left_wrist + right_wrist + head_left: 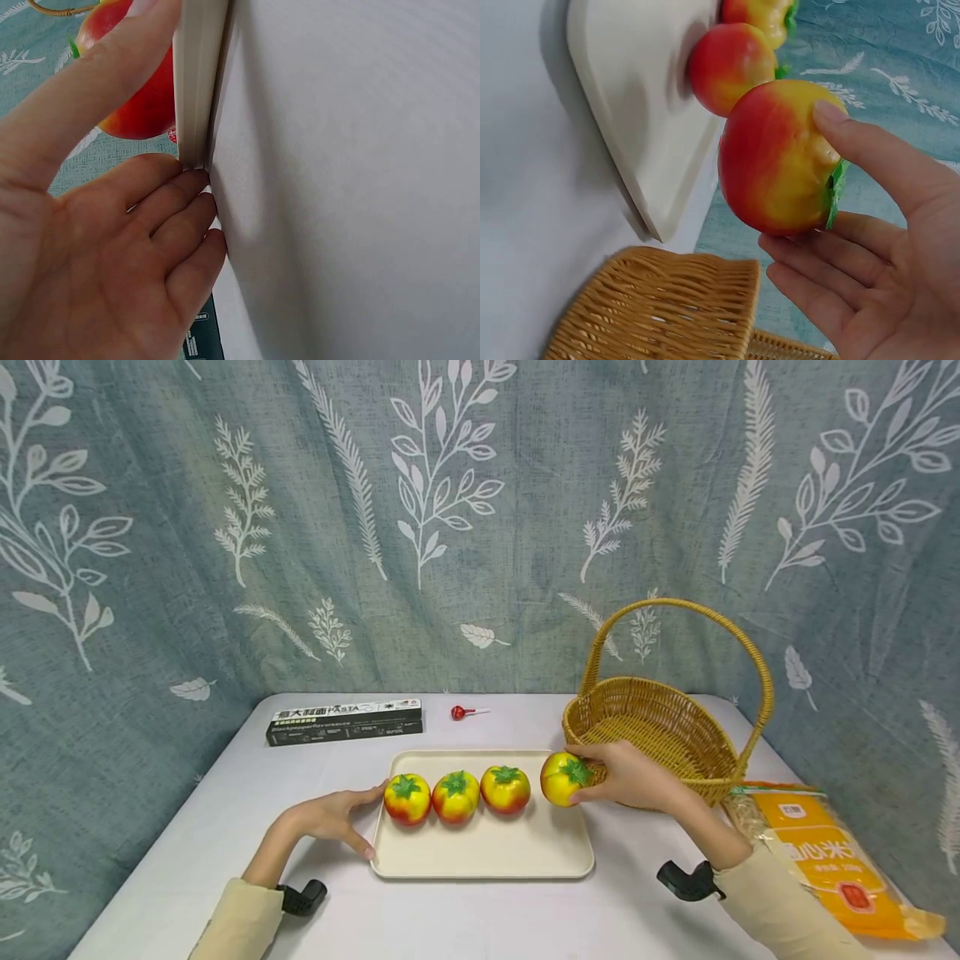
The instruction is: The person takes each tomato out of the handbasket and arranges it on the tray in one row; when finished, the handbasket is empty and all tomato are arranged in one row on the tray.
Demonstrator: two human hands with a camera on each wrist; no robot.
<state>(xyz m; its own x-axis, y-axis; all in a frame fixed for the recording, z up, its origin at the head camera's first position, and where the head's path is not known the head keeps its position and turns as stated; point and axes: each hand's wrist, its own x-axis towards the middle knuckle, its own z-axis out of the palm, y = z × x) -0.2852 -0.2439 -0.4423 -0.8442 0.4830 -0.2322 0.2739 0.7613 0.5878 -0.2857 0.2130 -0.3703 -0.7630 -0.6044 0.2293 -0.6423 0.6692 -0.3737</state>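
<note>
My right hand (pixel 622 774) holds a yellow-and-red persimmon (pixel 564 778) with a green leafy top, thumb on one side and fingers on the other. In the right wrist view this persimmon (pixel 780 157) appears raised above the cream tray (pixel 480 866), near its right end. Three similar fruits stand in a row along the tray: a left persimmon (pixel 407 802), a middle persimmon (pixel 456 799) and a right persimmon (pixel 506 792). At the tray's left end rests my left hand (pixel 326 817), fingers extended against the edge and thumb by the near corner.
A wicker basket (pixel 573 718) with a tall handle stands behind and right of the tray. To its front lies an orange-and-clear food bag (pixel 832 860). A black pasta box (pixel 345 727) and a red lollipop (pixel 459 713) lie at the back, before a patterned curtain (pixel 480 610).
</note>
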